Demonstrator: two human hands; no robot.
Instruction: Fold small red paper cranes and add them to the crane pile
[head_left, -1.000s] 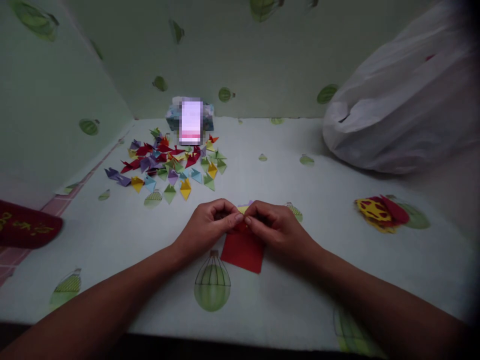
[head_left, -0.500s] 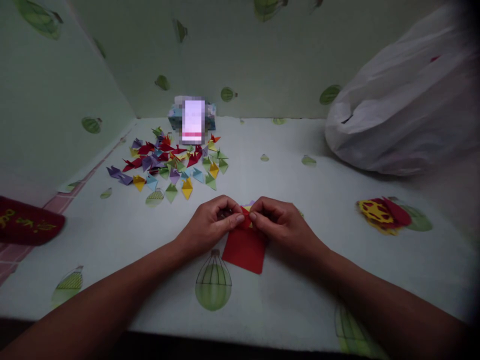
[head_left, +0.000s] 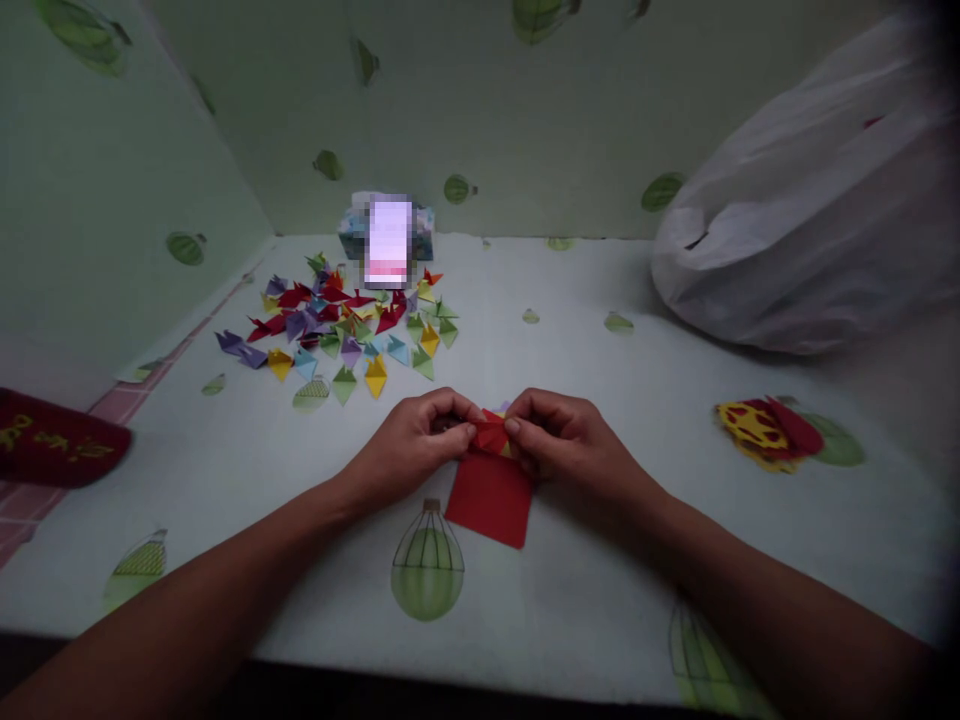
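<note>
Between my two hands is a small folded piece of red origami paper. The fingertips of my left hand pinch its left side. My right hand pinches its right side, with thumb and forefinger closed on it. Under and in front of the fold lies a flat red paper square on the table. Bits of yellow and purple paper show behind the fold, mostly covered by my fingers.
Several coloured folded paper birds lie in a pile at the back left. Behind them a bright phone leans on a box. A white plastic bag stands back right, yellow and red cut-outs below it. A red object sits far left.
My fingertips have moved slightly apart on the folded red paper, and more of its red face shows between them. The flat red square stays in place.
</note>
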